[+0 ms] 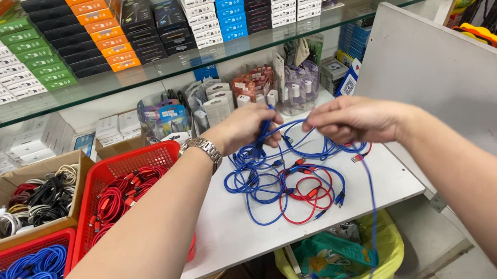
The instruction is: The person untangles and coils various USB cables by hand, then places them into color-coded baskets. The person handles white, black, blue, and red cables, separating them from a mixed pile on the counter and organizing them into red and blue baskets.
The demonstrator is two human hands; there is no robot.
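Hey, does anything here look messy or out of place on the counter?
Yes. The blue cables lie in a tangled heap on the white table, with a red cable mixed in. One blue strand dangles off the edge toward the yellow bin below.

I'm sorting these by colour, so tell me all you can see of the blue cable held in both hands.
The blue cable is thin, glossy and plastic-looking. It is stretched between the left hand and right hand, pinched in their fingers. One length hangs past the white table edge, looping low over the yellow bin. Below it, tangled blue and red cables lie.
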